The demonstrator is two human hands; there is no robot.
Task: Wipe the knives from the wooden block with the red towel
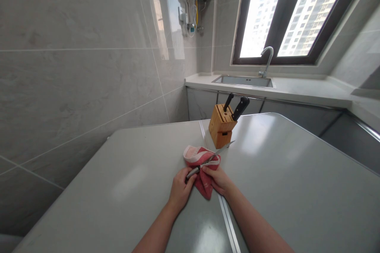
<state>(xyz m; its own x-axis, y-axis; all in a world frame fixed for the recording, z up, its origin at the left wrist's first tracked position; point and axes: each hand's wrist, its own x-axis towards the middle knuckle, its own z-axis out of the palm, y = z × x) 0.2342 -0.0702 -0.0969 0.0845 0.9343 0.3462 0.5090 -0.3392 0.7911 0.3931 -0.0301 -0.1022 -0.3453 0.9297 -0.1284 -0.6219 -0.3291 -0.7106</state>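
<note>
My left hand (181, 186) is closed around the handle of a kitchen knife (221, 150), whose blade points away to the upper right. A red and white cloth (204, 184) is bunched in my right hand (218, 180), with its fingers closed on it beside the handle end of the blade. Part of the cloth lies under and around the blade, and its lower corner hangs toward me. Just beyond the blade's tip stands a wooden knife block (222, 126) holding two black-handled tools (241, 107).
The light table (133, 174) has a metal seam strip (227, 221) running through it. Behind it is a counter (303, 87) with a sink (243, 81) and a faucet (268, 59) under a window. A tiled wall (89, 79) borders the left side.
</note>
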